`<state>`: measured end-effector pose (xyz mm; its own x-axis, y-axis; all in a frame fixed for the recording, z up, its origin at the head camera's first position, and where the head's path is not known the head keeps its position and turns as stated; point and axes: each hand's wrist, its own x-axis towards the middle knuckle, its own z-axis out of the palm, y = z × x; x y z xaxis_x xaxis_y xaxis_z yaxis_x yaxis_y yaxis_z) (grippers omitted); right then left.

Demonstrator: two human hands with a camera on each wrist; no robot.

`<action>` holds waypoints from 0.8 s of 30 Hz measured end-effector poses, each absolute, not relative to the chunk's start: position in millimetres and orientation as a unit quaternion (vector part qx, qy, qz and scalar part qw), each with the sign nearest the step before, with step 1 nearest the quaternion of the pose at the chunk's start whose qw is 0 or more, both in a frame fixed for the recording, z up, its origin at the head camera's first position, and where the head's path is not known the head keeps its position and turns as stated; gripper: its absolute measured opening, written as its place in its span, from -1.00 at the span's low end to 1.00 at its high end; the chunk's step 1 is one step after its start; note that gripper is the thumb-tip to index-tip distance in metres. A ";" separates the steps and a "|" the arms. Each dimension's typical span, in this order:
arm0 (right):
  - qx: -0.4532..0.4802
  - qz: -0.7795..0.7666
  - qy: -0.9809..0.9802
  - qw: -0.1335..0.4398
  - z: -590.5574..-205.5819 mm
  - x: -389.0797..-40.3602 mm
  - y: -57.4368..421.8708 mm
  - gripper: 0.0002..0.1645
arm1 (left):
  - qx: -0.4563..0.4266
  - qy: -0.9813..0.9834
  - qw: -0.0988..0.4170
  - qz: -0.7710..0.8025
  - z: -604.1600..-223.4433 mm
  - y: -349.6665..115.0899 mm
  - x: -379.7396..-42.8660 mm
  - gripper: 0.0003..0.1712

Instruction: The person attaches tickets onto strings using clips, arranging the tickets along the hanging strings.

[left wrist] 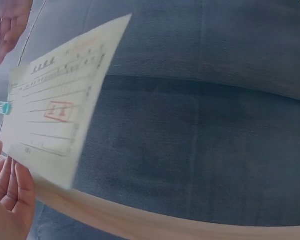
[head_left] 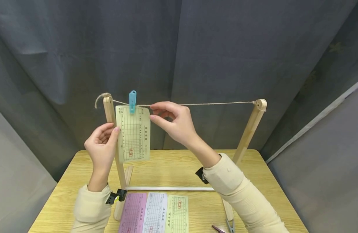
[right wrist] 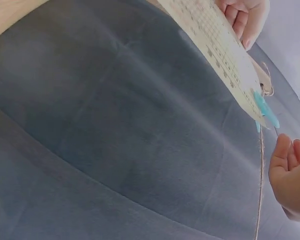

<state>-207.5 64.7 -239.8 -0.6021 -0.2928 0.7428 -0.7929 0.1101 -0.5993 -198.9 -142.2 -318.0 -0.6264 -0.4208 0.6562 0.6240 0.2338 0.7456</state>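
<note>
A pale yellow printed form slip (head_left: 133, 136) hangs from the twine (head_left: 219, 104), held at its top by a blue clothespin (head_left: 132, 101). Beside the slip's left edge is my left hand (head_left: 101, 142), its thumb tip right at the paper and its fingers loosely bent. My right hand (head_left: 176, 121) is by the slip's upper right corner, with thumb and forefinger apart and nothing between them. In the right wrist view the clothespin (right wrist: 266, 110) straddles twine and paper, and the right hand (right wrist: 292, 175) stays a little away from it.
Wooden posts (head_left: 250, 132) at both sides carry the twine, joined low down by a white bar (head_left: 170, 188). On the wooden table (head_left: 173, 168) lie purple (head_left: 133, 210), white (head_left: 155, 210) and yellow slips (head_left: 177, 213). A purple clothespin (head_left: 217, 229) and a grey one (head_left: 230, 226) lie near the front right.
</note>
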 end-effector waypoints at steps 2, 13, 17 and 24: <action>0.385 0.547 -0.707 0.231 -246.3 -205.1 68.9 -0.74 | -0.073 -0.667 0.421 -0.610 -321.3 -143.7 -198.6 -0.80; 0.370 0.545 -0.722 0.211 -274.1 -196.1 89.5 -0.78 | -0.070 -0.717 0.392 -0.572 -344.6 -154.5 -192.6 -0.83; 0.352 0.549 -0.729 0.208 -282.7 -192.7 99.6 -0.79 | -0.070 -0.729 0.378 -0.567 -352.1 -157.5 -188.8 -0.84; 0.337 0.544 -0.744 0.191 -298.3 -185.4 116.6 -0.79 | -0.087 -0.710 0.327 -0.618 -363.5 -166.2 -176.9 -0.80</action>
<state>-185.4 116.6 -298.3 -0.6998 -0.2944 0.6509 -0.7096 0.1810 -0.6810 -176.9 -166.2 -363.5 -0.7709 -0.2803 0.5719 0.5279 0.2211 0.8200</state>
